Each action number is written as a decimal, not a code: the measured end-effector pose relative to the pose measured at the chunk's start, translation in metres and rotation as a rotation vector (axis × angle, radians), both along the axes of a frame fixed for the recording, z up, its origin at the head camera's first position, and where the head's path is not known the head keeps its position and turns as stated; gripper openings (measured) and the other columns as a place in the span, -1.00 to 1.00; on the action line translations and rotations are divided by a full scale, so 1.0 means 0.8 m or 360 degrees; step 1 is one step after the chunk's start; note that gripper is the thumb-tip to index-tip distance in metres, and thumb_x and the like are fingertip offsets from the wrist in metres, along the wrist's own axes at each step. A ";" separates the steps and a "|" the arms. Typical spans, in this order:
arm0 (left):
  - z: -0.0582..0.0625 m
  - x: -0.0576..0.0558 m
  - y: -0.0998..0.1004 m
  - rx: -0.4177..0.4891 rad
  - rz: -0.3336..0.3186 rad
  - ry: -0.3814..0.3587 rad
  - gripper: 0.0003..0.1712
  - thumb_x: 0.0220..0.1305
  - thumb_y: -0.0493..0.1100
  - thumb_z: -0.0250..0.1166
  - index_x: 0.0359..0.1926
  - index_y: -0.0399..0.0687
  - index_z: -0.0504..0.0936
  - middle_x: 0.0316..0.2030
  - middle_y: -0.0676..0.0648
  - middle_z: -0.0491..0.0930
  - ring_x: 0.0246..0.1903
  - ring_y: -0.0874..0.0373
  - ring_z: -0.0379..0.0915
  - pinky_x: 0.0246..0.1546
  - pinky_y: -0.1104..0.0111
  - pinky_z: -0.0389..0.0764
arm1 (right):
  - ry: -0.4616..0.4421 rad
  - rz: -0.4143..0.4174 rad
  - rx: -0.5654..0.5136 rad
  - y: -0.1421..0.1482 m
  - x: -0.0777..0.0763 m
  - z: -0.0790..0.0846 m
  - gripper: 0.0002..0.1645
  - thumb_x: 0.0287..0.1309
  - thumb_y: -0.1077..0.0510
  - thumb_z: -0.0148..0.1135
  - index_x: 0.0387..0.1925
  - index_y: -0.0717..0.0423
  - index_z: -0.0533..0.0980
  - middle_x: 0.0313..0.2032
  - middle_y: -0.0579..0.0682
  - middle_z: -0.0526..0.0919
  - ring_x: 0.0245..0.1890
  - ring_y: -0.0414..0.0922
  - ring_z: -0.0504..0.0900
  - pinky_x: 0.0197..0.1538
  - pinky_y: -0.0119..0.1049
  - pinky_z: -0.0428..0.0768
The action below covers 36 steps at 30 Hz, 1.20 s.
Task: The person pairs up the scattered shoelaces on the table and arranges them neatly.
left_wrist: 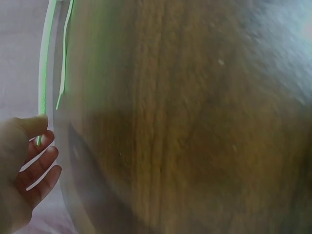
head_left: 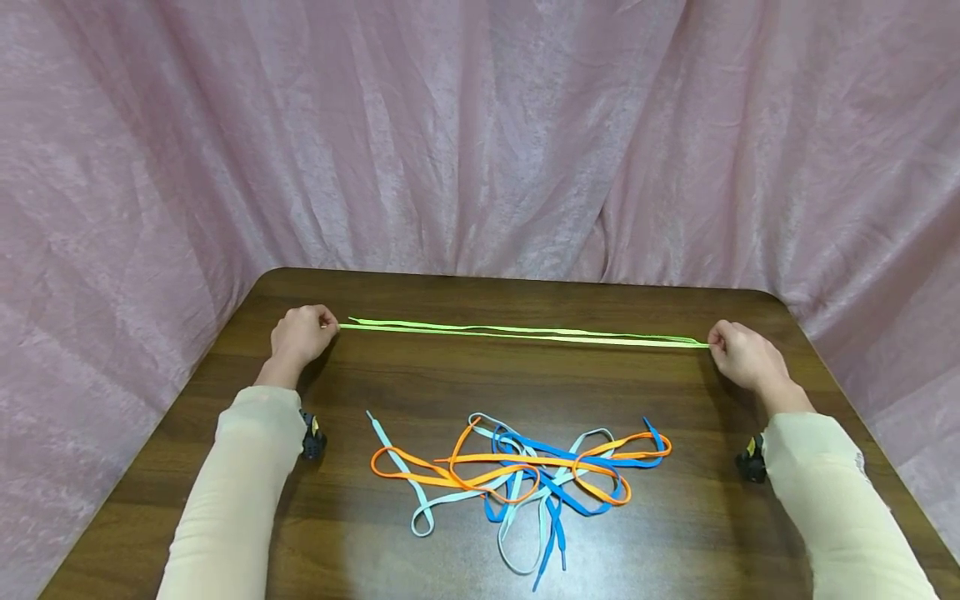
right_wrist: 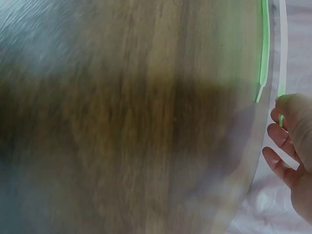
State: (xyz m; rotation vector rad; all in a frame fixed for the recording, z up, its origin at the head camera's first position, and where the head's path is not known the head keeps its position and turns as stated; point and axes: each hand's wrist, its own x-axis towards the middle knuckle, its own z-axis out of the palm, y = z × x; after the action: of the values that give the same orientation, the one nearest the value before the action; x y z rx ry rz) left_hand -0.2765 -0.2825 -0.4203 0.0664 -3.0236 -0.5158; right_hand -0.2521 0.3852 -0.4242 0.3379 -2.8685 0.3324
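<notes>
A lime-green shoelace [head_left: 525, 336] runs straight and taut across the far part of the table. My left hand [head_left: 303, 335] pinches its left tip between thumb and forefinger, the other fingers loosely bent in the left wrist view. At the opposite end, my right hand [head_left: 746, 354] pinches the other tip [right_wrist: 281, 121] the same way. Just behind the stretched lace, a second green strand [head_left: 405, 323] lies slightly wavy; its ends [left_wrist: 62, 90] show close to each hand, untouched by the fingers.
Nearer the front of the brown wooden table [head_left: 390, 383] lies a loose tangle of laces: orange [head_left: 420, 478], blue [head_left: 577, 504] and pale grey-blue [head_left: 504, 533]. Pink velvet curtains [head_left: 450, 150] hang behind the table and along both sides.
</notes>
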 end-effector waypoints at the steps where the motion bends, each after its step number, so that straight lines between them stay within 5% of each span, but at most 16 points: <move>1: 0.001 -0.001 0.001 0.0000 -0.0001 -0.0008 -0.82 0.24 -0.09 0.09 -0.30 0.00 0.60 -0.28 -0.12 0.61 -0.38 -0.11 0.49 -0.54 0.16 0.40 | -0.0019 -0.0018 -0.0002 0.000 -0.001 -0.001 -0.92 -0.04 0.31 0.05 -0.46 0.09 0.39 -0.51 -0.02 0.44 -0.52 -0.05 0.43 -0.55 -0.15 0.34; 24: -0.007 -0.018 0.022 -0.0007 0.0126 0.0023 -0.80 0.20 -0.15 0.04 -0.32 -0.05 0.59 -0.29 -0.17 0.61 -0.32 -0.22 0.52 -0.51 0.08 0.45 | -0.0265 -0.0281 0.0002 -0.010 -0.025 -0.003 -0.92 -0.03 0.22 0.00 -0.44 0.11 0.42 -0.42 0.11 0.49 -0.43 0.13 0.50 -0.53 -0.01 0.37; 36: -0.011 -0.022 0.031 -0.0017 0.0160 -0.0006 -0.81 0.18 -0.16 0.01 -0.34 -0.06 0.57 -0.27 -0.20 0.60 -0.29 -0.25 0.52 -0.50 0.06 0.45 | -0.0338 -0.0314 0.0044 -0.015 -0.028 -0.007 -0.90 0.01 0.20 0.00 -0.40 0.13 0.41 -0.35 0.17 0.48 -0.34 0.21 0.50 -0.48 0.05 0.40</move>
State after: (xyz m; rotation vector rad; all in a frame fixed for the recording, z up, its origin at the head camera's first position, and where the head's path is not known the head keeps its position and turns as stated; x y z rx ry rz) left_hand -0.2939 -0.2574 -0.4293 0.2173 -3.0072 -0.4915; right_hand -0.2744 0.3729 -0.4301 0.0235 -3.0832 0.3085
